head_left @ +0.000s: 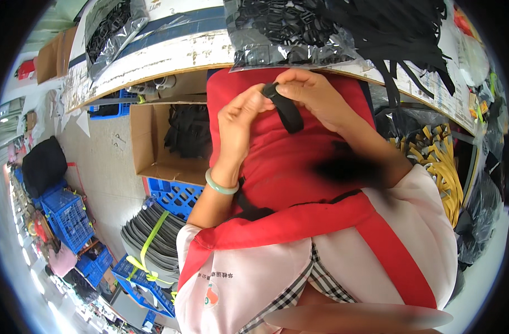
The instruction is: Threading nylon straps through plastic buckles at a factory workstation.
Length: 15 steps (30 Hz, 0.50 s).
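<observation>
A short black webbing strap point(290, 116) is held up between my two hands, over the red apron point(254, 161) on my lap. Its lower part hangs in a loop. At its upper end sits a small black buckle point(270, 89). My left hand point(239, 116), with a pale green bangle on the wrist, pinches the buckle's left side between thumb and fingers. From the right, my right hand point(317, 99) grips the strap and buckle with thumb and forefinger. How the webbing threads through the buckle is too small to tell.
On the worn white table point(193, 50) ahead lie a clear bag of black buckles point(288, 28), another bag point(112, 28) and a heap of black straps point(399, 39). Left are a cardboard box point(145, 139), a blue crate point(179, 197) and bundled grey strips point(154, 236). Yellow straps point(444, 167) hang right.
</observation>
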Available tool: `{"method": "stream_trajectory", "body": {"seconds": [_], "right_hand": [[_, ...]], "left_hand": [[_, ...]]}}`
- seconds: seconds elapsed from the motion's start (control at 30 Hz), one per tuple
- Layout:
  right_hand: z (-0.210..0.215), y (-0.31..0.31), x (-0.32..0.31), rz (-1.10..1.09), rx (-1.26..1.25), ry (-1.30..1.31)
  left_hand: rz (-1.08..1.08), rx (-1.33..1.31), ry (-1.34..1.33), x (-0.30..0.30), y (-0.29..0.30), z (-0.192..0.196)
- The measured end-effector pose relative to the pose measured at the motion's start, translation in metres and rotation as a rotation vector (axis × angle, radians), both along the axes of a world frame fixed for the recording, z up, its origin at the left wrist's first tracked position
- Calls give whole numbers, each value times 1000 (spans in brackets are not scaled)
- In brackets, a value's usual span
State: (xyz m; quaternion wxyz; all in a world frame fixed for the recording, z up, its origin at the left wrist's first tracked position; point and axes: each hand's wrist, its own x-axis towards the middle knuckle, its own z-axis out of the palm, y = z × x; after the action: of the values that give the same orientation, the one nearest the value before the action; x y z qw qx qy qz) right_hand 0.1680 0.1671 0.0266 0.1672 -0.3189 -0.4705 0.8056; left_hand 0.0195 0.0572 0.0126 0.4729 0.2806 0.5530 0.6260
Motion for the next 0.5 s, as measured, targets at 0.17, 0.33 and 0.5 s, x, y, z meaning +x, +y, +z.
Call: {"method": "stream_trajectory", "body": {"seconds": [0.17,0.33,0.5], "right_hand": [[-3,-12,1,35,738,-52],[24,-19,4,-50,552,49],[14,-14,3,74,310,-204]], "left_hand": [[56,-64,-359,-2,-3,-16],[126,51,-238,-4,1,-13],[127,75,-188,2,-3,-12]]}}
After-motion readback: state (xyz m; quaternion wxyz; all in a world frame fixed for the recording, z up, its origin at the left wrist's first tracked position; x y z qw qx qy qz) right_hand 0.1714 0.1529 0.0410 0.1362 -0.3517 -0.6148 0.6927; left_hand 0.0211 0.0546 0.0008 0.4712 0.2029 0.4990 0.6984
